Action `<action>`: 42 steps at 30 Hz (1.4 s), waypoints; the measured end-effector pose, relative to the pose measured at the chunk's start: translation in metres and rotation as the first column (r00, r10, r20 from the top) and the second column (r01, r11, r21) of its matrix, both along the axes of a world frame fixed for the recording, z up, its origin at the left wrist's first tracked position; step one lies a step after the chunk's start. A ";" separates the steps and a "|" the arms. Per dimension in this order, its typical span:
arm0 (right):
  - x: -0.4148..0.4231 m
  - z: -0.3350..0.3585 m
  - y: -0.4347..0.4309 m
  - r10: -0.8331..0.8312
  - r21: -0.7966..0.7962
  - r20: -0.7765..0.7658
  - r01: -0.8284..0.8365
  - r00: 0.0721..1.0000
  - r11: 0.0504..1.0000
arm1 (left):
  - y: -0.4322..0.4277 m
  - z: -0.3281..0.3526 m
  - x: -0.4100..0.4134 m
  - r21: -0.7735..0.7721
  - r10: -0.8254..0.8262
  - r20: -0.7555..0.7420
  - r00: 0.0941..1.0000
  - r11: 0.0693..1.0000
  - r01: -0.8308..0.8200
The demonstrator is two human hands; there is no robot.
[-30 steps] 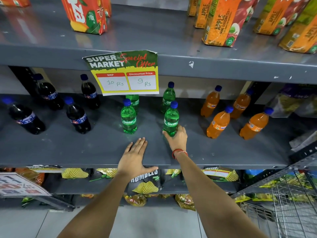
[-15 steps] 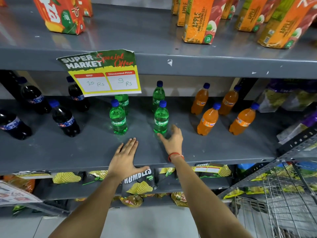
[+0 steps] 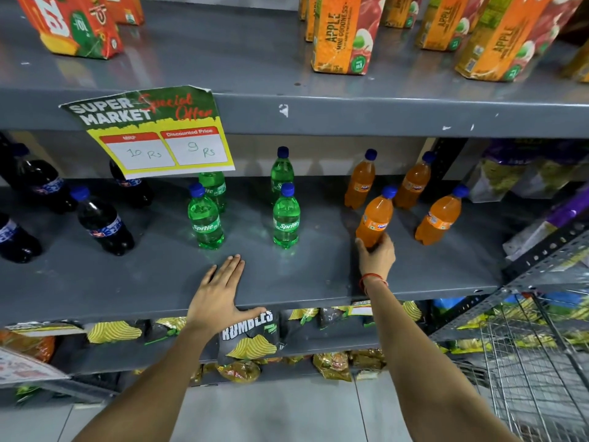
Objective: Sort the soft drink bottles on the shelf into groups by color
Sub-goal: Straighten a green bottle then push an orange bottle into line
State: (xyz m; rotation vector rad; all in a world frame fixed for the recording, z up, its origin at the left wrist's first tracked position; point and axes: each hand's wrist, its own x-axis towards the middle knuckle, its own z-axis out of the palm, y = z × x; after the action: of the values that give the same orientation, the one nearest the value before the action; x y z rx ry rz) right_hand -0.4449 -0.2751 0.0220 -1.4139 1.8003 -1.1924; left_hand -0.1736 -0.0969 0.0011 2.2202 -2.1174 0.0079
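Note:
The grey middle shelf (image 3: 318, 275) carries three groups of small bottles with blue caps. Several dark cola bottles (image 3: 103, 223) stand at the left. Several green Sprite bottles (image 3: 286, 218) stand in the middle, one partly behind a hanging price sign. Several orange Fanta bottles (image 3: 438, 216) stand at the right. My right hand (image 3: 376, 255) grips the base of the front-left orange bottle (image 3: 375, 216), which stands on the shelf. My left hand (image 3: 220, 295) lies flat on the shelf's front edge, fingers spread, holding nothing.
A "Super Market Special Offer" price sign (image 3: 159, 132) hangs from the upper shelf edge. Juice cartons (image 3: 342, 33) stand on the top shelf. Snack bags (image 3: 248, 339) fill the lower shelves. A wire trolley (image 3: 535, 362) is at lower right, bagged goods (image 3: 510, 173) beside the orange bottles.
My right hand let go of the front green bottle and moved right onto the front-left orange bottle's base. My left hand stayed flat on the shelf edge. The view shifted slightly.

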 end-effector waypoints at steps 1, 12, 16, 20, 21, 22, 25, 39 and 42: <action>-0.001 -0.001 -0.001 0.003 0.001 -0.001 -0.003 1.000 1.000 | 0.000 0.000 0.000 -0.003 -0.002 -0.003 1.000 1.000 0.002; -0.001 0.002 0.007 -0.027 -0.001 0.028 0.027 0.999 1.000 | -0.001 -0.001 0.001 -0.047 -0.032 -0.017 0.999 0.998 0.031; 0.029 0.008 0.053 -0.114 -0.107 0.024 0.115 0.993 0.988 | 0.006 0.004 0.011 -0.040 -0.069 -0.066 0.995 0.997 0.066; 0.085 0.012 0.103 -0.020 -0.173 0.047 0.028 0.999 0.985 | 0.030 0.008 0.043 -0.042 -0.019 -0.090 0.996 0.999 0.016; 0.103 0.011 0.113 0.057 -0.195 0.031 -0.050 0.998 0.979 | 0.037 0.008 0.054 -0.044 0.010 -0.091 0.996 0.999 -0.014; 0.121 0.011 0.121 0.137 -0.217 0.010 -0.132 0.990 0.967 | 0.044 0.009 0.066 -0.058 0.035 -0.091 0.995 0.997 -0.041; 0.184 0.017 0.142 0.389 -0.235 -0.034 -0.386 0.920 0.892 | 0.070 0.007 0.107 -0.073 0.133 -0.091 0.987 0.987 -0.140; 0.381 0.016 0.150 0.816 0.084 -0.012 -0.813 0.577 0.576 | 0.127 0.004 0.185 -0.054 0.269 -0.168 0.948 0.958 -0.282; 0.394 0.009 0.151 0.785 0.038 -0.005 -0.784 0.619 0.619 | 0.129 0.000 0.188 -0.068 0.274 -0.172 0.946 0.955 -0.289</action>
State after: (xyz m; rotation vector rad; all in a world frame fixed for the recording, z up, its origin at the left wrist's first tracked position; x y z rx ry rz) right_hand -0.0505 -0.1244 0.0311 -1.8997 0.9510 -0.6503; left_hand 0.0139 0.0325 0.0010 2.3588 -1.6704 -0.0546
